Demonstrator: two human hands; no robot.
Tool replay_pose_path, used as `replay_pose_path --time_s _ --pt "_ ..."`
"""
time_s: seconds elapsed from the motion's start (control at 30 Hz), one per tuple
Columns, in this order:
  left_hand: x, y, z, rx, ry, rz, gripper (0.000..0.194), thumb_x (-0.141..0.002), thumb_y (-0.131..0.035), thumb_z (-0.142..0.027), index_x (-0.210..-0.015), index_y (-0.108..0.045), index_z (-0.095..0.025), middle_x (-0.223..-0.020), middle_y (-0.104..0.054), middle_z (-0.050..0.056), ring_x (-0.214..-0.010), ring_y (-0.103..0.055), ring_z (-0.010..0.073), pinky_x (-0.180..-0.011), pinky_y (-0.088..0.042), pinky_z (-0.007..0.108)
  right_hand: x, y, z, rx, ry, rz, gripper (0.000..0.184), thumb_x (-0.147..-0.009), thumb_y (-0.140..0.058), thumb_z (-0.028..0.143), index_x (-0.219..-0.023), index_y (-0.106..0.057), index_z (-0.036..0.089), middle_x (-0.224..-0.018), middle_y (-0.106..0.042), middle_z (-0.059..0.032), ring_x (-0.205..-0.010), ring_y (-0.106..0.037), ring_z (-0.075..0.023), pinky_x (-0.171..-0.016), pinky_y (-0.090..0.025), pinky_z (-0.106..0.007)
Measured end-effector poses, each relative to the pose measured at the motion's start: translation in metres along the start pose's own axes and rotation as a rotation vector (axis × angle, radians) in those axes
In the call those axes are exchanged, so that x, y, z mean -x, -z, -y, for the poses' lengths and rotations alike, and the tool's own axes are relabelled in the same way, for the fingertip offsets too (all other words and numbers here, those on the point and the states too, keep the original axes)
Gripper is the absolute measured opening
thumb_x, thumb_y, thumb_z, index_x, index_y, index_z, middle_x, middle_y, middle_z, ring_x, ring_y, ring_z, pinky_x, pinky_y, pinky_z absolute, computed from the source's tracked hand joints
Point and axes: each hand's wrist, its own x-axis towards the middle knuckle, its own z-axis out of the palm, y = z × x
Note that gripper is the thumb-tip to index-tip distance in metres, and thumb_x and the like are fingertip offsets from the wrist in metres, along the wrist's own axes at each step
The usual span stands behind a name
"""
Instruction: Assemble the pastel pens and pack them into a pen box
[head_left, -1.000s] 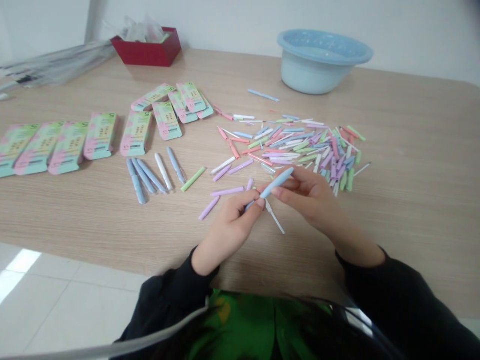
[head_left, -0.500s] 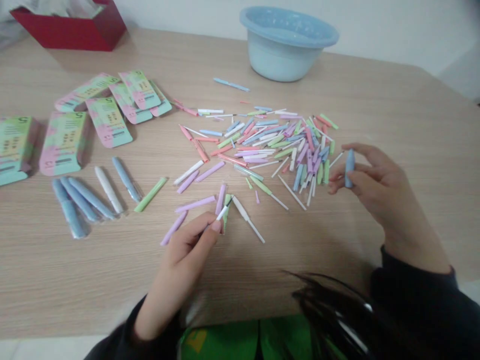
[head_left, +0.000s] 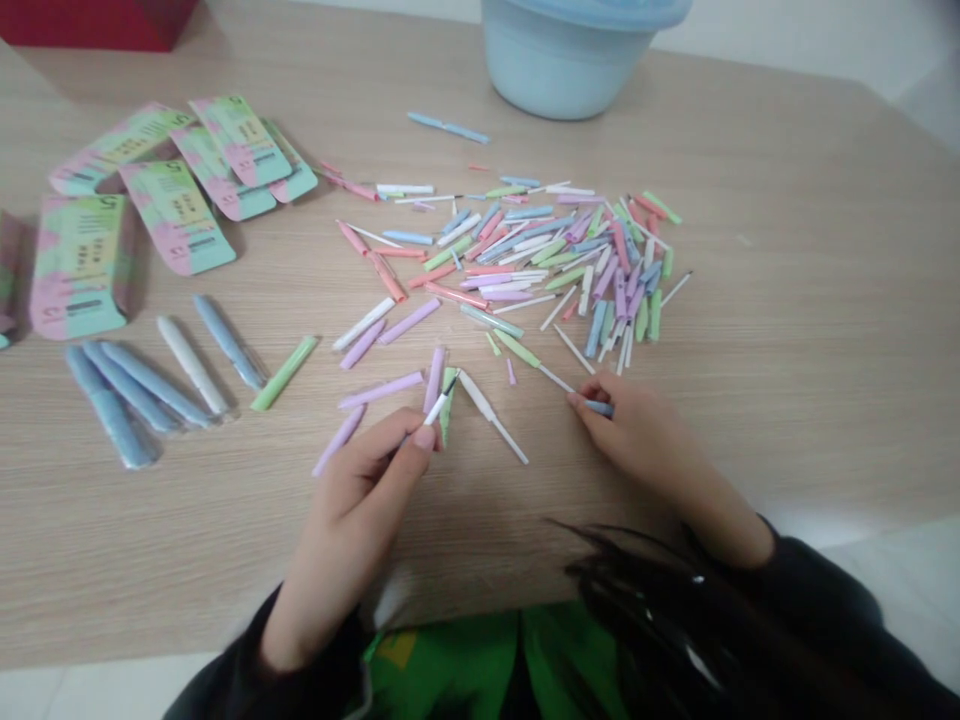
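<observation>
My left hand (head_left: 367, 485) pinches a slim pen (head_left: 435, 408) with a white front section and a dark pointed tip aimed up and right; its rear is hidden in the palm. My right hand (head_left: 637, 430) is closed around a blue pen cap (head_left: 600, 407), partly hidden by the fingers. Its fingertips also meet the white end of a green-and-white stick (head_left: 536, 362) on the table; whether they grip it I cannot tell. A white stick-like piece (head_left: 491, 415) lies between my hands. Purple tubes (head_left: 435, 380) and a green piece (head_left: 447, 410) are near my left fingertips.
Beyond my hands spreads a pile of coloured pen parts (head_left: 555, 250). Several blue and white pens (head_left: 142, 390) and a green tube (head_left: 285, 373) lie left, below printed boxes (head_left: 82, 265). A blue basin (head_left: 570, 60) and red box (head_left: 97, 22) stand at the back.
The blue pen held in both hands has come apart: pen in my left, cap in my right. My right hand swung out right, then came back left and down to the green-and-white stick.
</observation>
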Motion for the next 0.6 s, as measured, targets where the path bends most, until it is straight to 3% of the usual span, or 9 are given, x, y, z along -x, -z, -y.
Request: replay_pose_path --time_s 0.27,0.43,0.6 --pt "0.002 -0.001 -0.003 -0.024 -0.056 0.052 0.03 -0.103 -0.047 -0.029 -0.075 -0.056 -0.018 -0.068 -0.042 -0.005 -0.065 -0.039 0.0121 -0.062 -0.033 0.027 0.011 0.004 -0.009 0.154 0.171 -0.044 0.017 -0.098 -0.049 0.026 -0.092 -0.062 0.018 -0.089 -0.072 -0.0108 -0.076 -0.067 -0.027 -0.064 -0.041 -0.035" --pt "-0.001 -0.001 -0.001 -0.05 -0.087 0.186 0.029 -0.101 -0.047 -0.028 -0.076 -0.056 -0.018 -0.072 -0.048 -0.004 -0.072 -0.046 0.0121 -0.066 -0.036 0.025 0.011 0.032 0.017 -0.161 0.29 -0.217 0.014 -0.093 -0.064 0.032 -0.087 -0.071 0.022 -0.075 -0.072 -0.0023 -0.062 -0.063 -0.0178 -0.057 -0.041 -0.029" --pt "-0.001 -0.002 0.001 -0.063 -0.091 0.242 0.03 -0.102 -0.047 -0.03 -0.076 -0.056 -0.018 -0.071 -0.047 -0.004 -0.072 -0.047 0.0123 -0.069 -0.038 0.025 0.007 0.041 0.058 -0.503 0.38 -0.083 0.008 -0.087 -0.072 0.027 -0.08 -0.073 0.023 -0.062 -0.062 0.0049 -0.051 -0.049 -0.0101 -0.047 -0.033 -0.025"
